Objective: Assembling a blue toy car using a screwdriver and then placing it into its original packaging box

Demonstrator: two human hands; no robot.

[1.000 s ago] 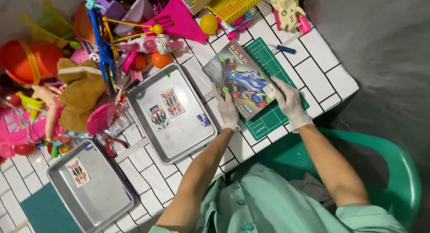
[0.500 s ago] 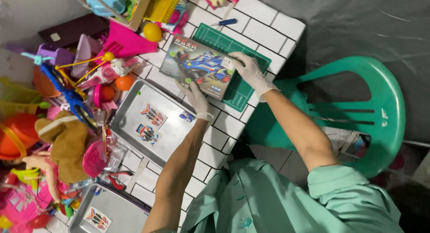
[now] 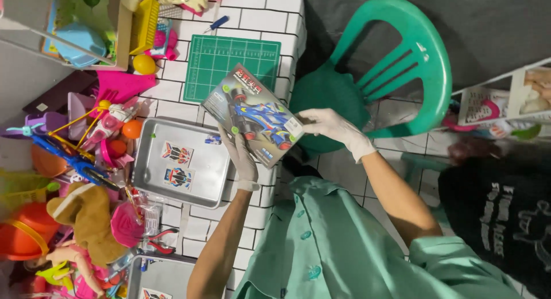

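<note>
Both my hands are gloved white and grip the toy car box [image 3: 255, 122], a flat grey box with a blue racing car picture. My left hand [image 3: 243, 159] is closed on the box's lower edge, fingers up its face. My right hand [image 3: 328, 126] pinches its right corner. I hold the box tilted, lifted off the bench [image 3: 261, 17], over the bench's right edge. Just above the box lies a green cutting mat [image 3: 229, 60]. Just left of the box sits a metal tray [image 3: 183, 161] with sticker sheets [image 3: 177, 164] in it. Farther left of the box is a heap of toys [image 3: 86, 178], with red-handled pliers [image 3: 158, 241] below the tray. Right of the box stands a green plastic chair [image 3: 402, 63]. My green shirt sleeves [image 3: 344, 247] show below the box.
</note>
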